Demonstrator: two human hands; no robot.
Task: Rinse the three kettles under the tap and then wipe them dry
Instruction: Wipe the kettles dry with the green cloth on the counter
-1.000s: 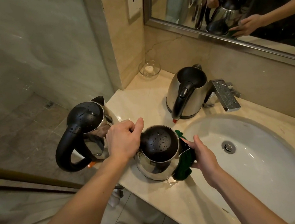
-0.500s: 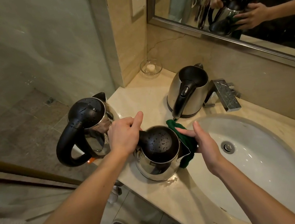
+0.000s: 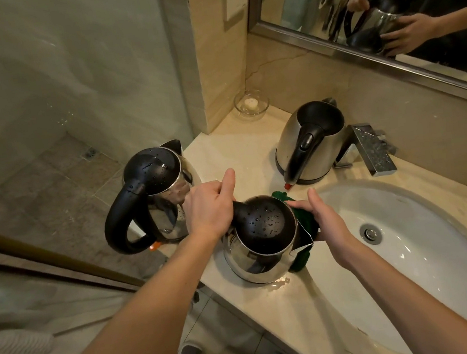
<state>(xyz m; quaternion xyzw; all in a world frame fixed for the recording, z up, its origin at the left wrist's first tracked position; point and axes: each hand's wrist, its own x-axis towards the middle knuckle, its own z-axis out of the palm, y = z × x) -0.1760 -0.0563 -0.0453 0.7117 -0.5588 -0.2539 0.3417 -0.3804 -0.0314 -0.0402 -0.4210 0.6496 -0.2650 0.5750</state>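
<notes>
I'm wiping the near round black-lidded steel kettle (image 3: 255, 265) on the beige tabletop (image 3: 301, 309): left hand (image 3: 211, 209) fingers curled round its handle (image 3: 239, 211), right hand (image 3: 324, 221) fingers flat, pressing a green cloth (image 3: 305, 218) to its side; next, probably its wet lid (image 3: 264, 223).

3 kettles (image 3: 155, 183) (image 3: 264, 233) (image 3: 310, 143), 1 grn cloth (image 3: 305, 216), 1 sink (image 3: 430, 255), 1 tap (image 3: 373, 148), 1 glass dish (image 3: 251, 105), 2 hands (image 3: 211, 209) (image 3: 327, 221).

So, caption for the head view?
Left hand grips the front kettle; right hand presses a green cloth against it.
</notes>
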